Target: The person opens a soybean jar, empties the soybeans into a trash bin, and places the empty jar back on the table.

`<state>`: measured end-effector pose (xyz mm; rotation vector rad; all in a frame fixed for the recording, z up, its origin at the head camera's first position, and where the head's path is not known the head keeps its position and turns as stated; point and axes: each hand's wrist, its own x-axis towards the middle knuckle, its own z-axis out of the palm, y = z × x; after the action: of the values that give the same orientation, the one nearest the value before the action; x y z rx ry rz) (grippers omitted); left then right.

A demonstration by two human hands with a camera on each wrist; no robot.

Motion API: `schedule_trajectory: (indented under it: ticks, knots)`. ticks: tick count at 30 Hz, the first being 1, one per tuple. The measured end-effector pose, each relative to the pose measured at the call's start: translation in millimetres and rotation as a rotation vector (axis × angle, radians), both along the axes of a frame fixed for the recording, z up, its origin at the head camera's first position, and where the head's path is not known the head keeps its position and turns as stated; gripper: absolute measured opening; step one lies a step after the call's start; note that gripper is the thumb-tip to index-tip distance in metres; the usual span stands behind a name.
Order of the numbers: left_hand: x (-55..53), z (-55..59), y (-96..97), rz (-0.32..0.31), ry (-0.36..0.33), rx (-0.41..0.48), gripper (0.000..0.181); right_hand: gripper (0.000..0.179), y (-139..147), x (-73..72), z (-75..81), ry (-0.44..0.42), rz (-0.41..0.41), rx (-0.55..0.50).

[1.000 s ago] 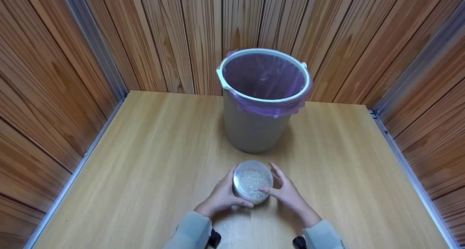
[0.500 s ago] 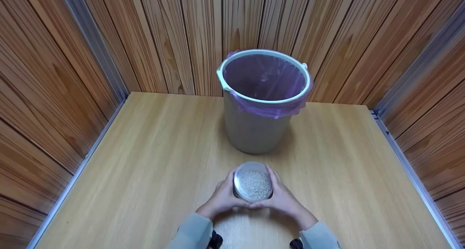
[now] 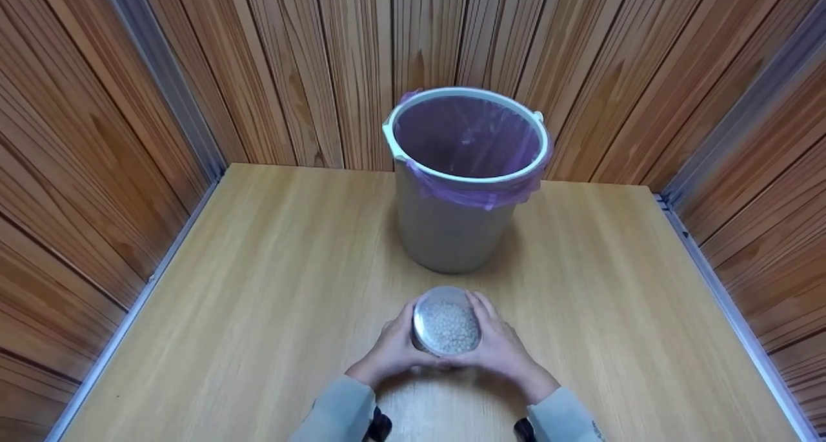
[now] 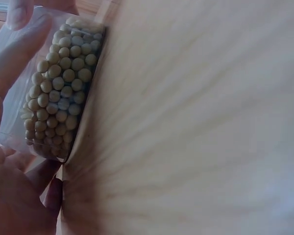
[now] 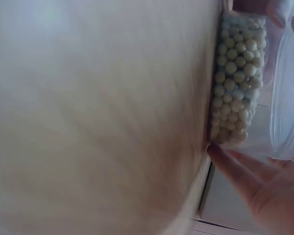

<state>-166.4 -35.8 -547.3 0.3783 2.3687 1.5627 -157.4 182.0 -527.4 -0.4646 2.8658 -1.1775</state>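
Observation:
A round, clear plastic tub (image 3: pixel 447 321) sits at the near middle of the table. It is partly filled with pale, pea-sized balls (image 4: pixel 61 93). My left hand (image 3: pixel 392 350) holds its left side, fingers along the far wall and thumb across the near side. On the other side my right hand (image 3: pixel 502 350) grips it too, thumb toward the left one at the near edge. In the right wrist view the tub's clear rim or lid (image 5: pixel 284 93) shows above the balls, and the base is close against the tabletop.
A tall bin (image 3: pixel 452 235) with a pale rim and a purple bag liner (image 3: pixel 471 193) stands just beyond the tub. Wood-plank walls (image 3: pixel 277 74) with metal strips close in the back and sides of the wooden table (image 3: pixel 258 281).
My right hand, spread beside the tub a second ago, has come in and taken hold of its right side. The left hand keeps its grip, and the tub has barely moved.

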Motion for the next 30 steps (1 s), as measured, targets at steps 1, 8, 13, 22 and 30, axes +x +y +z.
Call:
schedule_trajectory:
  ticks: [1,8,13,22,30]
  knots:
    - [0.5,-0.5,-0.7,0.001,0.005,-0.003,0.124,0.126,-0.3,-0.1,0.2,0.005,0.005,0.011]
    - [1.9,-2.7,-3.5,0.010,0.020,-0.007,0.125,0.119,-0.3,-0.2,1.2,0.050,0.035,0.076]
    - [-1.1,-3.5,-2.7,-0.001,0.049,0.017,0.125,0.115,1.3,-1.0,3.7,0.080,0.035,0.075]
    - [-3.9,-5.5,-3.9,-0.026,0.053,0.061,0.123,0.107,5.4,-2.8,4.0,0.074,0.076,0.063]
    - [-5.1,-2.1,-1.7,-0.003,0.023,0.081,0.124,0.100,8.3,-5.3,2.0,0.120,0.082,0.002]
